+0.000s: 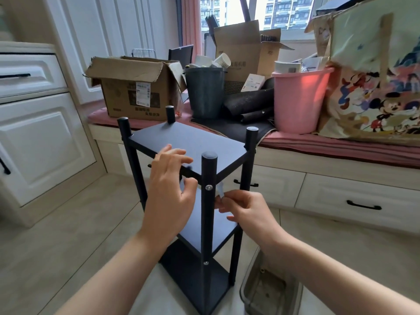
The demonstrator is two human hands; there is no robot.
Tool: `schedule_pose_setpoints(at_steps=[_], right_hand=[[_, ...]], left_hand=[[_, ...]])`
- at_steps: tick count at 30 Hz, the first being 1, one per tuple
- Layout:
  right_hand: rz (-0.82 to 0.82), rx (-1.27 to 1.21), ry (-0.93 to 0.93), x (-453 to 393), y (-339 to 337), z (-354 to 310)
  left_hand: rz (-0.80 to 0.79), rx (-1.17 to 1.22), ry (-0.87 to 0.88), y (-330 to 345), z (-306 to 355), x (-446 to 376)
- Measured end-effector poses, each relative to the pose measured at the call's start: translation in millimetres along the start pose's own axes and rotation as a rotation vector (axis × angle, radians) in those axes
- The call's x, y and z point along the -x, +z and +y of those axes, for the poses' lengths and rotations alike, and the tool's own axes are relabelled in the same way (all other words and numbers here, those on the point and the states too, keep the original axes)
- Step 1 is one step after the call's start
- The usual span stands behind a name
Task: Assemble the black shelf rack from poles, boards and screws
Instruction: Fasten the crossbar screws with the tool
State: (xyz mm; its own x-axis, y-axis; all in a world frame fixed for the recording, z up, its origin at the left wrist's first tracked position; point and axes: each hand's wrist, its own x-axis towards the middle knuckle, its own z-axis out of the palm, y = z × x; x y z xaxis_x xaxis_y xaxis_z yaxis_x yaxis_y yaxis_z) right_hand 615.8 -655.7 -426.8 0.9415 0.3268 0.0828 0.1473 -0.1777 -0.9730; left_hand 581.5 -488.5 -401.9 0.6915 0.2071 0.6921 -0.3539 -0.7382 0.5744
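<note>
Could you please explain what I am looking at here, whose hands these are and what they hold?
There is no machine here: a camera worn on a person's head looks down at their own hands. A black shelf rack stands upright on the tiled floor, with its boards already on the poles. The left hand reaches to the top board's front edge with loosely curled fingers. The right hand pinches a small pale tool beside the front pole's upper screw. What kind of tool it is cannot be told.

Pale tiled floor (68,223), cream panelled cabinets (41,133) at nine o'clock. Window seat (341,153) with pink cushion at two o'clock, crowded with cardboard boxes (134,87). Daylit window (284,12) at twelve.
</note>
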Motion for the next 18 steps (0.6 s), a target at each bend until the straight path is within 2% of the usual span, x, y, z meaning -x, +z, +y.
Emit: schedule_pose_setpoints(at_steps=[4, 13, 18], right_hand=[[0.005, 0.057, -0.091, 1.5, -4.4, 0.3], [-0.016, 0.209, -0.226, -2.4, -13.4, 3.7], [0.023, 0.320, -0.320, -4.8, -15.6, 3.6]], left_hand=[[-0.083, 0.043, -0.023, -3.5, 3.0, 7.7], [-0.231, 0.147, 0.086, -6.5, -4.1, 9.9], [-0.123, -0.021, 0.113, -2.4, -0.3, 11.8]])
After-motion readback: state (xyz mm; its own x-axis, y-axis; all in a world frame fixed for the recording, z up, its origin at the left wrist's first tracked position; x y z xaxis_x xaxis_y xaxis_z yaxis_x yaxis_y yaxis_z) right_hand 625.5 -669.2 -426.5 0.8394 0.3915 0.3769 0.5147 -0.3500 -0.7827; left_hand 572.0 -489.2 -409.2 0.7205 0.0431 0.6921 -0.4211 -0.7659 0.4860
